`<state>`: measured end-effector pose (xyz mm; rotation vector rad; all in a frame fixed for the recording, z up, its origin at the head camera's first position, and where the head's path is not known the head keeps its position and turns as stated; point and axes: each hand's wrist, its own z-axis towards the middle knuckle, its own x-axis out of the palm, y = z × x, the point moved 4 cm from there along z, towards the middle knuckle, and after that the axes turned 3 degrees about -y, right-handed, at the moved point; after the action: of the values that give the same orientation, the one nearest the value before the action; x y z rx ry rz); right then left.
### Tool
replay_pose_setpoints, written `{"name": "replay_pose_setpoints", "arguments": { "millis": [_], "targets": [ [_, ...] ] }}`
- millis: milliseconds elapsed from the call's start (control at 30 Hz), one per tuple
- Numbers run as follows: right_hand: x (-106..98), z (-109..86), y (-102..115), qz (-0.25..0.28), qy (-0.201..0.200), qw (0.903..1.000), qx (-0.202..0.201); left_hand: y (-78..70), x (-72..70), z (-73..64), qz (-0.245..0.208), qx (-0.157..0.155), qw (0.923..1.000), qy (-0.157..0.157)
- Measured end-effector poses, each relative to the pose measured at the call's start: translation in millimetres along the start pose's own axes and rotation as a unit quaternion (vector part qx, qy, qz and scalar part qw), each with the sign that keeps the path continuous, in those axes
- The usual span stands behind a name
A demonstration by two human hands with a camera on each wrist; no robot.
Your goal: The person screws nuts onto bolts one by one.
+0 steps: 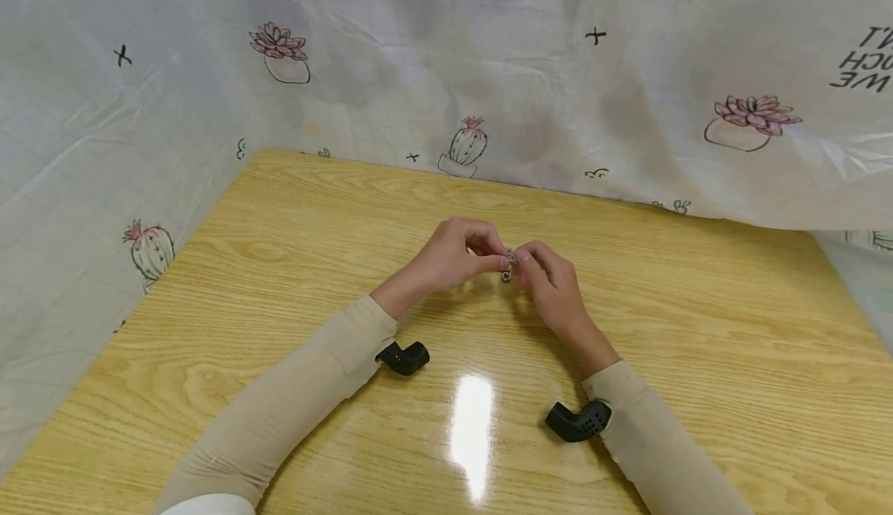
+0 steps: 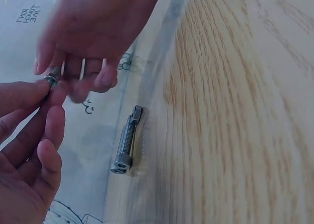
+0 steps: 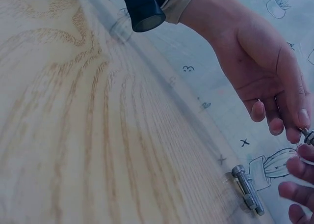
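Note:
My left hand and right hand meet over the table, fingertips close together. Between them is a small metal bolt with a ring-like nut or washer on it. Thumb and fingers of the left hand pinch it from one side. The right hand's thumb and fingertips pinch the other side, blurred in the left wrist view. Much of the bolt is hidden by fingers. Just below, metal socket-head bolts lie side by side on the wood, and a nut sits at the threaded end.
The wood-grain table reaches back to a white printed sheet hanging behind and at the left. Black wrist cameras stick out from both beige sleeves. A bright reflection lies on the tabletop near the front.

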<state>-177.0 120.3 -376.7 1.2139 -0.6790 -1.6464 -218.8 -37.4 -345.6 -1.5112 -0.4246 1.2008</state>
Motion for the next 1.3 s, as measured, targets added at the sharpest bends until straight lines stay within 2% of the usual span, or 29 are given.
{"name": "replay_pose_setpoints", "arguments": {
  "millis": [200, 400, 500, 600, 867, 1133, 1300],
  "targets": [
    [-1.5, -0.9, -6.2, 0.016, -0.008, 0.9994, -0.030, 0.7, -1.1, 1.0, -0.003, -0.005, 0.9999, -0.013],
    [-2.7, -1.6, 10.1, 0.014, -0.012, 0.9997, -0.016, -0.1, -0.5, 2.3, 0.000, 0.007, 1.0000, -0.007],
    [-2.5, -1.4, 7.7, 0.017, -0.011, 0.9997, -0.014, -0.5, 0.4, 2.5, 0.001, 0.008, 1.0000, 0.000],
    [-1.3, 0.6, -6.0, 0.016, -0.010, 0.9997, -0.014, -0.9, 1.4, 2.3, -0.001, 0.008, 0.9999, 0.006],
    [-0.6, 1.6, -7.0, 0.004, -0.016, 0.9999, 0.004, -1.8, 1.2, 0.5, -0.003, 0.004, 1.0000, 0.008],
    [-1.5, 0.1, -5.6, 0.021, -0.018, 0.9982, -0.052, 1.8, -1.6, 0.8, -0.004, -0.015, 0.9997, -0.017],
    [-1.8, 0.0, -6.8, 0.029, -0.020, 0.9984, -0.043, 1.5, -1.7, 1.7, -0.004, -0.012, 0.9998, -0.014]
  ]
}}
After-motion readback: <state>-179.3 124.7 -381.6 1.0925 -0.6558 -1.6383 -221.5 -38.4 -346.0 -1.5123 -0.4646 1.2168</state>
